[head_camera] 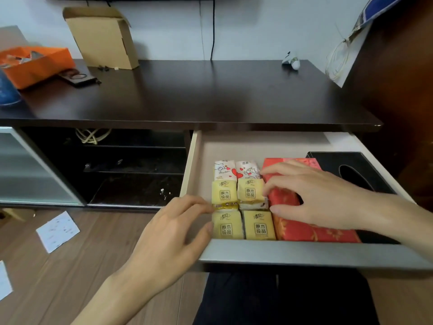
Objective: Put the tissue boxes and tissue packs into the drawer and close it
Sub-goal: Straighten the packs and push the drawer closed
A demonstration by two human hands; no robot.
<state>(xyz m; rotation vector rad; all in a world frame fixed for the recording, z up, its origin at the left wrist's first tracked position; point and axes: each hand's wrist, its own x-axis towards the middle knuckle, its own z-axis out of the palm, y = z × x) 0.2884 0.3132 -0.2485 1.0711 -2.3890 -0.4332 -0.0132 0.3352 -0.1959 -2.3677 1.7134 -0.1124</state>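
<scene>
Six tissue packs (242,202) and both boxes — the red tissue box (304,221) and black tissue box (351,174) — lie in the open drawer (304,253). The left hand (168,233) and right hand (316,195) rest loosely open, holding nothing, fingertips nudging packs. Press them flat and snug — then push the front shut evenly.

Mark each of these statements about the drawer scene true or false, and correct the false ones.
1. The drawer is shut. False: it is pulled open.
2. Six small tissue packs lie in two columns: four yellow packs and two white heart-print packs. True.
3. The red tissue box sits on the desk top. False: it lies in the drawer, right of the packs.
4. The right hand rests over the red tissue box. True.
5. The black tissue box is left of the packs. False: it is at the drawer's right side.
</scene>
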